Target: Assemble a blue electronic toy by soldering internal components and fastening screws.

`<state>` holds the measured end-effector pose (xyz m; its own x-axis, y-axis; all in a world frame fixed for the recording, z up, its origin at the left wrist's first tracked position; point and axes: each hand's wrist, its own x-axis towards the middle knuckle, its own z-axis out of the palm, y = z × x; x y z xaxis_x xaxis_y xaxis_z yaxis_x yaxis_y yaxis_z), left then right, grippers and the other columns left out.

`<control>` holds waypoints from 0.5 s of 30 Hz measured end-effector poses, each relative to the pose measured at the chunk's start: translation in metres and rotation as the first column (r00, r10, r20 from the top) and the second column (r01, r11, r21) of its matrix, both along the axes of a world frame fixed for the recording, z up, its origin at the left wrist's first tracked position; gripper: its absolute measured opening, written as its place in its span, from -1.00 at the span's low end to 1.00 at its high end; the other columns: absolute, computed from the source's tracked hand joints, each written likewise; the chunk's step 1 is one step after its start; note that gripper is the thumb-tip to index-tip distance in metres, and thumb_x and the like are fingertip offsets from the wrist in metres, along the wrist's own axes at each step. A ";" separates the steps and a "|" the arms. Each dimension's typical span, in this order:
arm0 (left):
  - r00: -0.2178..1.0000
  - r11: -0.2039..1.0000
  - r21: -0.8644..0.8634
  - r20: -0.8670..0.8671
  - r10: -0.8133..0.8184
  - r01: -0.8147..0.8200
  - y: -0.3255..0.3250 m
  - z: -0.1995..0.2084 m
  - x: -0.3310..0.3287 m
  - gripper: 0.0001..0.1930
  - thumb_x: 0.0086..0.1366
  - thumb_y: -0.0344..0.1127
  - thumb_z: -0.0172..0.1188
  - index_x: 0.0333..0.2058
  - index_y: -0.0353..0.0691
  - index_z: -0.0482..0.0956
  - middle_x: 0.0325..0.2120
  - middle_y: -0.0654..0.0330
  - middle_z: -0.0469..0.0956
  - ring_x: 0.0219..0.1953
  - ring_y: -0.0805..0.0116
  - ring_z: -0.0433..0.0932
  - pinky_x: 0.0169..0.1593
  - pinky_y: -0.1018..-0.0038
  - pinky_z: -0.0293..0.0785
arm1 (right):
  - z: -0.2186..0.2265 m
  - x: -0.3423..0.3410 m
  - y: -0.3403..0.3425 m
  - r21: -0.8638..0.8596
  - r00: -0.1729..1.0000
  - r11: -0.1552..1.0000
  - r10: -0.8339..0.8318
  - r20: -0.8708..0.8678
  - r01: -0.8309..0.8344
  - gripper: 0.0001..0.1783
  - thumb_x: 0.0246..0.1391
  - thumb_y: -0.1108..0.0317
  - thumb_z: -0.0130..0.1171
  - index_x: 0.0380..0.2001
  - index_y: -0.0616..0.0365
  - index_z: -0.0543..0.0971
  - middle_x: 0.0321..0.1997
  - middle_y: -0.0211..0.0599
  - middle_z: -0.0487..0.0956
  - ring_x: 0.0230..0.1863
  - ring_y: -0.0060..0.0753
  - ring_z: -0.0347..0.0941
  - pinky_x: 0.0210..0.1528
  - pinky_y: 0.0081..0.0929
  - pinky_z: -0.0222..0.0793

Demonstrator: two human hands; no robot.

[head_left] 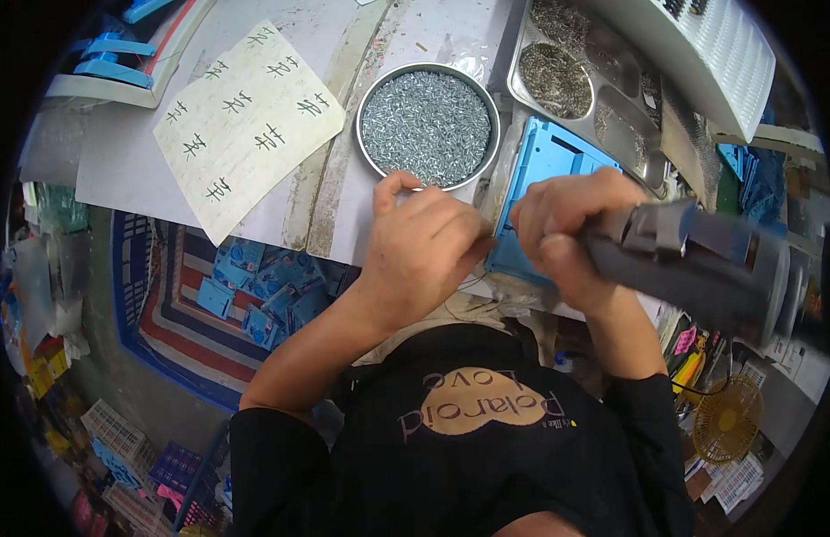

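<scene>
A round metal dish (368,134) full of small silver screw-like pieces (426,127) stands on the worktable in front of me. My left hand (428,242) is at its near rim, with fingers curled toward the right and the little finger raised; what they hold, if anything, is hidden. Wrapped in my right hand (572,228) is a black hand tool (693,273). Motion blurs it and its exact kind does not show; its bulky end extends to the right. Between and behind my hands lies a light-blue plastic frame (558,148), partly covered by my right hand.
A metal compartment tray (513,76) with small metal parts stands at the back right, beside a white ridged bin (701,54). On the left lies a marked paper sheet (245,125). Below the table edge, a blue basket (128,286) holds blue packaged pieces (263,286).
</scene>
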<state>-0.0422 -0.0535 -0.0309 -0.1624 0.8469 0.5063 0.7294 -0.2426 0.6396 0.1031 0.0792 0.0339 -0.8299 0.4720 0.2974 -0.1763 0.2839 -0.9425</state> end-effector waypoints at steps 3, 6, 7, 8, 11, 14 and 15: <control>1.000 0.999 0.033 0.001 0.001 -0.001 0.001 0.000 0.007 -0.83 0.11 -0.33 0.44 -0.34 -0.08 0.62 -0.39 0.41 0.61 -0.32 0.41 0.55 0.16 0.16 0.17 | 0.019 -0.002 0.003 -0.089 0.991 0.993 0.070 -0.117 -0.081 -0.67 0.31 0.09 0.25 -0.18 0.05 0.38 -0.69 -0.54 0.38 -0.67 -0.55 0.31 -0.47 -0.45 0.32; 1.000 0.999 0.041 0.015 -0.005 0.005 0.003 0.000 0.009 -0.84 0.10 -0.34 0.44 -0.33 -0.08 0.64 -0.40 0.41 0.62 -0.34 0.43 0.54 0.18 0.14 0.16 | 0.036 -0.002 0.001 -0.159 0.972 0.981 0.074 -0.224 -0.112 -0.66 0.31 0.04 0.23 -0.15 0.02 0.38 -0.69 -0.60 0.37 -0.69 -0.58 0.32 -0.46 -0.45 0.34; 1.000 0.999 0.045 0.017 -0.017 0.016 0.004 0.001 0.010 -0.84 0.10 -0.34 0.44 -0.33 -0.08 0.64 -0.40 0.41 0.62 -0.34 0.43 0.54 0.18 0.14 0.16 | 0.038 -0.001 -0.001 -0.176 0.968 0.979 0.062 -0.243 -0.107 -0.66 0.31 0.03 0.22 -0.15 0.00 0.38 -0.69 -0.61 0.37 -0.70 -0.59 0.32 -0.45 -0.45 0.35; 1.000 0.999 0.046 0.015 -0.021 0.020 0.004 0.000 0.011 -0.84 0.10 -0.34 0.44 -0.33 -0.08 0.65 -0.40 0.41 0.62 -0.34 0.43 0.54 0.17 0.14 0.16 | 0.038 0.000 -0.003 -0.199 0.972 0.976 0.043 -0.232 -0.091 -0.66 0.31 0.03 0.22 -0.16 0.00 0.38 -0.70 -0.61 0.37 -0.70 -0.59 0.32 -0.45 -0.44 0.35; 0.998 0.999 0.008 -0.036 -0.042 0.042 0.000 0.002 0.010 -0.81 0.09 -0.28 0.45 -0.31 -0.10 0.65 -0.39 0.40 0.63 -0.31 0.42 0.55 0.19 0.13 0.16 | 0.036 0.003 -0.011 -0.228 0.978 0.973 -0.009 -0.209 -0.039 -0.66 0.31 0.04 0.24 -0.19 0.01 0.38 -0.72 -0.61 0.35 -0.71 -0.58 0.32 -0.45 -0.43 0.36; 0.994 0.993 -0.053 -0.025 -0.107 0.105 -0.004 0.006 0.006 -0.67 0.08 -0.25 0.44 -0.17 -0.14 0.64 -0.28 0.32 0.64 -0.17 0.34 0.58 0.27 0.07 0.11 | 0.033 0.007 -0.020 -0.279 0.978 0.960 -0.042 -0.204 -0.017 -0.66 0.29 0.05 0.26 -0.23 0.01 0.38 -0.72 -0.59 0.35 -0.71 -0.56 0.32 -0.46 -0.41 0.36; 0.991 0.988 -0.071 -0.006 -0.137 0.136 -0.004 0.008 0.004 -0.61 0.07 -0.25 0.43 -0.10 -0.16 0.63 -0.23 0.29 0.64 -0.11 0.31 0.59 0.31 0.05 0.09 | 0.031 0.010 -0.023 -0.287 0.980 0.958 -0.052 -0.190 -0.004 -0.66 0.29 0.06 0.26 -0.25 0.02 0.38 -0.72 -0.57 0.35 -0.71 -0.54 0.32 -0.46 -0.40 0.36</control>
